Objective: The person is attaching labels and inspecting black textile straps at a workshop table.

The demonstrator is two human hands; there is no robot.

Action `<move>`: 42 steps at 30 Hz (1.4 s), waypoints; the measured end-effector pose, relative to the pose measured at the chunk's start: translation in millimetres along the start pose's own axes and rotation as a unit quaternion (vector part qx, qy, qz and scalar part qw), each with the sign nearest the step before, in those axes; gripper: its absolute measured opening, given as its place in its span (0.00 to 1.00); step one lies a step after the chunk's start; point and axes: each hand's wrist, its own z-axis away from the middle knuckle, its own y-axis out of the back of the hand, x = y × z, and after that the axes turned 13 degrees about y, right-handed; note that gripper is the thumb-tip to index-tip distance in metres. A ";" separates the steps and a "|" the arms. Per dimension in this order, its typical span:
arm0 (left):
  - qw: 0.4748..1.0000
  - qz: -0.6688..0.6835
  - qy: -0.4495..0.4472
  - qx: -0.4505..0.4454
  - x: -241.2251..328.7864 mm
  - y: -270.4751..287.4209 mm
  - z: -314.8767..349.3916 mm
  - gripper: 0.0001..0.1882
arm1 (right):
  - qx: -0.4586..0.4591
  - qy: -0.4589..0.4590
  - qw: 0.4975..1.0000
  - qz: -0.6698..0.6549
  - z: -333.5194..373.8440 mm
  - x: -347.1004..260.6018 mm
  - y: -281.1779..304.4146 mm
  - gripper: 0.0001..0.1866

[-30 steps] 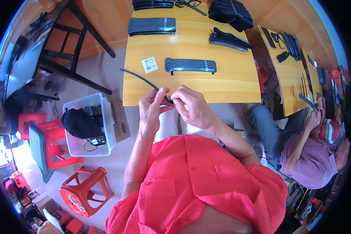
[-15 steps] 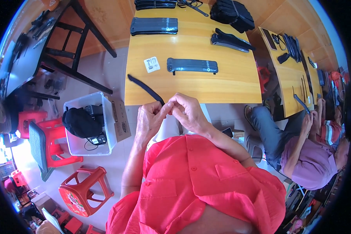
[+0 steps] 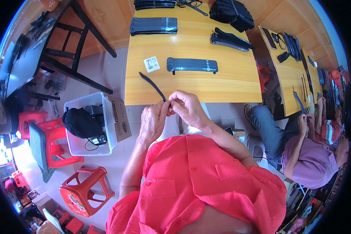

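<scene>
A narrow black strap (image 3: 153, 85) slants from my fingers out over the near edge of the yellow wooden table (image 3: 222, 87). Its near end is pinched by my left hand (image 3: 154, 120), fingers closed. My right hand (image 3: 189, 108) meets the left at that same end, thumb and fingertips pressed together on it; the very tip is hidden between the fingers. Just beyond my hands lies a flat stack of black straps (image 3: 192, 65) with light printing at one end. To its left sits a white square label card (image 3: 151, 64).
Farther back are another strap stack (image 3: 153, 25), a loose bundle of straps (image 3: 231, 40) and a thick black bundle (image 3: 232, 15). A clear plastic bin (image 3: 110, 128) and a red stool (image 3: 85, 191) stand at left. At right, a co-worker (image 3: 308, 162) handles a strap beside another table.
The strap's far end has swung to the right and now looks narrower, turned more edge-on. My left hand has rolled, showing more of its back. Both hands stay together at the strap's near end.
</scene>
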 end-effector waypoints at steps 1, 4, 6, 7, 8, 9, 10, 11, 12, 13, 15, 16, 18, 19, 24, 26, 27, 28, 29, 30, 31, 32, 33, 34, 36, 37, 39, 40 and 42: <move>1.000 0.004 -0.007 -0.012 -0.6 1.1 -0.6 0.18 | 0.007 -0.016 0.999 -0.038 -0.5 0.4 1.3 0.04; 0.993 0.097 -0.008 -0.072 -5.5 5.8 -2.4 0.19 | 0.011 -0.103 0.971 -0.215 -5.2 -5.3 8.3 0.06; 0.971 0.200 0.034 -0.125 -7.7 9.2 -1.7 0.20 | -0.010 -0.128 0.960 -0.250 -7.9 -5.7 16.4 0.07; 0.934 0.300 0.075 -0.177 -8.1 9.8 -1.7 0.20 | -0.026 -0.139 0.934 -0.329 -8.3 0.5 18.6 0.07; 0.934 0.300 0.075 -0.177 -8.1 9.8 -2.2 0.20 | -0.041 -0.149 0.900 -0.407 -8.7 3.3 19.2 0.07; 0.929 0.317 0.069 -0.178 -7.8 9.4 -2.9 0.21 | -0.042 -0.149 0.900 -0.407 -7.8 2.6 18.5 0.07; 0.923 0.334 0.064 -0.178 -8.1 8.6 -3.3 0.21 | -0.032 -0.136 0.914 -0.381 -7.5 -3.5 15.6 0.08; 0.923 0.335 0.065 -0.178 -5.1 7.7 -2.4 0.21 | -0.021 -0.124 0.926 -0.355 -7.1 -9.4 13.0 0.08; 0.942 0.301 0.068 -0.135 1.3 7.0 -0.5 0.21 | -0.021 -0.124 0.926 -0.355 -6.7 -14.6 11.2 0.08; 0.957 0.265 0.070 -0.094 6.8 6.2 0.5 0.21 | -0.027 -0.095 0.954 -0.284 -6.0 -19.4 10.2 0.08; 0.963 0.246 0.065 -0.085 12.2 4.8 3.3 0.21 | -0.069 -0.015 0.991 -0.116 -4.7 -11.7 9.2 0.10; 0.969 0.227 0.060 -0.075 15.5 4.9 5.5 0.21 | -0.066 -0.014 0.991 -0.117 -4.8 -9.7 10.6 0.10; 0.968 0.232 0.062 -0.075 21.8 8.0 10.6 0.21 | -0.116 0.024 0.990 -0.075 -6.2 -8.4 14.2 0.11; 0.969 0.222 0.061 -0.086 22.6 11.9 13.5 0.21 | -0.123 0.041 0.990 -0.059 -7.5 -14.9 14.5 0.12; 0.969 0.212 0.022 -0.125 26.4 21.5 23.1 0.22 | -0.117 0.061 0.989 -0.073 0.5 -40.0 14.8 0.14; 0.968 0.209 0.035 -0.134 25.6 24.6 29.8 0.21 | -0.108 0.040 0.987 -0.108 4.7 -47.6 16.9 0.16; 0.959 0.239 0.045 -0.143 22.7 28.3 32.1 0.21 | -0.051 -0.011 0.990 -0.134 7.9 -50.5 21.6 0.15; 0.949 0.270 0.054 -0.153 18.5 32.7 34.5 0.21 | 0.007 -0.062 0.985 -0.159 11.3 -51.7 26.7 0.14; 0.923 0.341 0.080 -0.160 12.6 39.4 36.8 0.20 | 0.078 -0.056 0.989 -0.117 11.0 -51.3 34.7 0.13; 0.906 0.387 0.087 -0.149 8.8 46.3 38.8 0.19 | 0.125 -0.065 0.985 -0.097 14.6 -36.8 51.9 0.12; 0.898 0.396 0.103 -0.161 3.3 55.7 39.5 0.19 | 0.192 -0.096 0.966 -0.146 18.1 -19.4 69.6 0.09; 0.890 0.404 0.119 -0.176 -2.7 65.3 38.9 0.19 | 0.245 -0.106 0.951 -0.153 22.5 -11.6 86.7 0.08; 0.890 0.403 0.118 -0.178 -6.9 73.0 40.9 0.19 | 0.297 -0.116 0.934 -0.160 27.4 -6.5 105.5 0.08; 0.860 0.454 0.177 -0.151 -12.8 78.7 45.2 0.19 | 0.332 -0.136 0.925 -0.126 35.5 4.0 127.2 0.06; 0.824 0.502 0.233 -0.122 -22.1 92.1 53.3 0.20 | 0.394 -0.143 0.895 -0.155 51.7 4.9 160.7 0.08; 0.814 0.511 0.223 -0.159 -25.2 99.3 56.7 0.20 | 0.421 -0.130 0.878 -0.188 62.5 11.0 181.5 0.08; 0.786 0.558 0.175 -0.198 -39.1 121.5 64.9 0.20 | 0.505 -0.106 0.843 -0.153 82.9 12.1 220.6 0.10; 0.768 0.593 0.138 -0.201 -46.3 137.5 67.2 0.19 | 0.547 -0.084 0.819 -0.150 94.4 5.0 237.8 0.10; 0.747 0.639 0.153 -0.098 -64.1 167.9 71.8 0.18 | 0.490 -0.094 0.857 -0.130 123.9 -8.0 269.2 0.08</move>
